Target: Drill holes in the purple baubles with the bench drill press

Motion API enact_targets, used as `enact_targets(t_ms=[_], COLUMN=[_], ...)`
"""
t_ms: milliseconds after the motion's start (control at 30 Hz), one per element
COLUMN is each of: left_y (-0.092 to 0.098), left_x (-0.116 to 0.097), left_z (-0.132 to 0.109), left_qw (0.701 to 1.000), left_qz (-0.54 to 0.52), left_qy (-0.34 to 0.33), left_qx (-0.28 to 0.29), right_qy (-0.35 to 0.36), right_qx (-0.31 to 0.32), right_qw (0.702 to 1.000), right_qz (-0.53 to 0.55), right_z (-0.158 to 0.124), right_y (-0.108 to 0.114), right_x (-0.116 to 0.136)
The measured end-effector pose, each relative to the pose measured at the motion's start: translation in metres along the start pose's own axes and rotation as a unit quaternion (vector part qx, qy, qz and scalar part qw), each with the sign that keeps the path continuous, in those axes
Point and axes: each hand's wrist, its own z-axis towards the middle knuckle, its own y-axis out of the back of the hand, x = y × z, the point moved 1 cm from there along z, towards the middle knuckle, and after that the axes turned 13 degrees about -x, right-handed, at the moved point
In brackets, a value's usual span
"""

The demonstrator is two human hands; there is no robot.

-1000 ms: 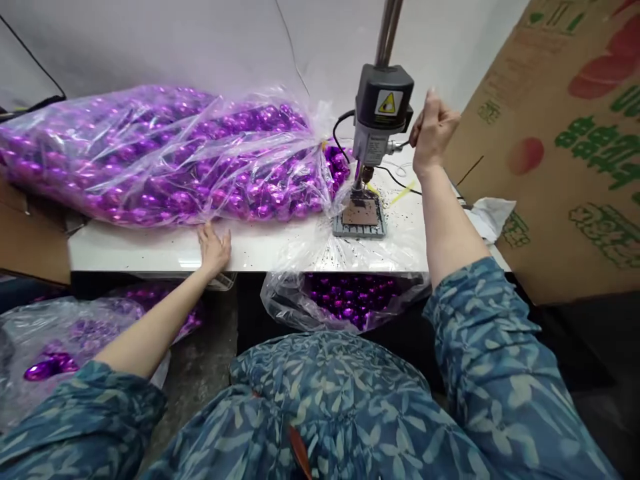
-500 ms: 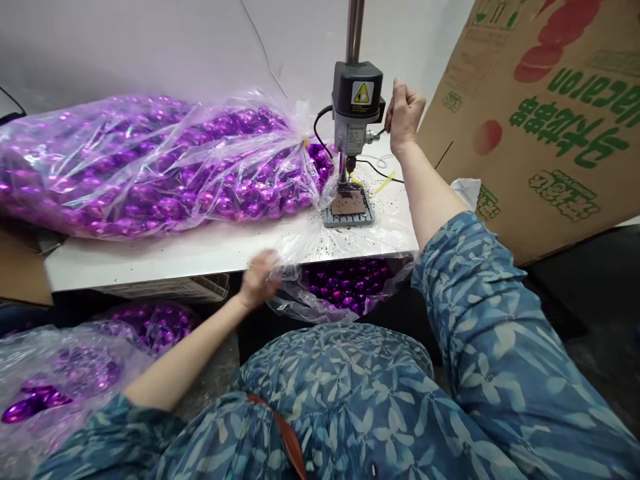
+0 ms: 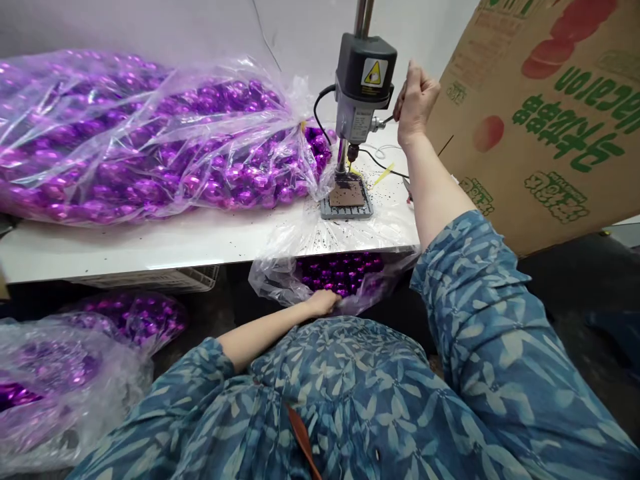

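My right hand is closed round the feed lever at the right side of a small bench drill press. Below the drill's chuck, a brown block lies on the metal base, with dark specks scattered around it. My left hand is at the near rim of an open clear plastic bag of shiny purple balls, below the table's front edge. Its fingers are curled and partly hidden, and I cannot make out what they hold.
A large tied bag of purple balls covers the table's left side. A printed cardboard box leans at the right. More bagged purple pieces sit low at the left. Scissors lie beside my right forearm.
My left hand has moved right, from the open bag's left edge to its near rim. My right hand stays on the lever. The view has shifted a little.
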Motion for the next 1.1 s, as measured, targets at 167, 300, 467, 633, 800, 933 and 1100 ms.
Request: enact_targets(t_ms=[167, 300, 467, 633, 800, 933, 1100], left_y=[0.066, 0.114, 0.143, 0.129, 0.095, 0.083, 0.078], left_x=[-0.013, -0.028, -0.052, -0.064, -0.079, -0.088, -0.087], left_z=[0.032, 0.053, 0.052, 0.012, -0.018, -0.018, -0.017], left_qw=[0.999, 0.98, 0.974, 0.972, 0.944, 0.94, 0.943], left_qz=[-0.042, -0.164, -0.19, -0.149, -0.148, -0.141, -0.115], left_qy=[-0.006, -0.009, -0.064, -0.089, -0.088, -0.091, -0.084], left_qx=[-0.024, -0.11, -0.107, 0.157, 0.281, 0.296, 0.301], right_qy=[0.002, 0.001, 0.004, 0.014, 0.038, 0.057, 0.072], right_qx=[-0.009, -0.014, -0.018, -0.021, -0.019, 0.002, 0.017], right_qw=[1.0, 1.0, 1.0, 0.998, 0.993, 0.988, 0.984], right_qz=[0.008, 0.011, 0.02, 0.054, 0.111, 0.142, 0.162], right_z=[-0.002, -0.004, -0.003, 0.0, 0.001, 0.001, 0.006], right_y=[0.002, 0.002, 0.001, -0.002, -0.004, -0.005, -0.007], right_x=[0.004, 0.006, 0.004, -0.002, -0.005, -0.007, -0.015])
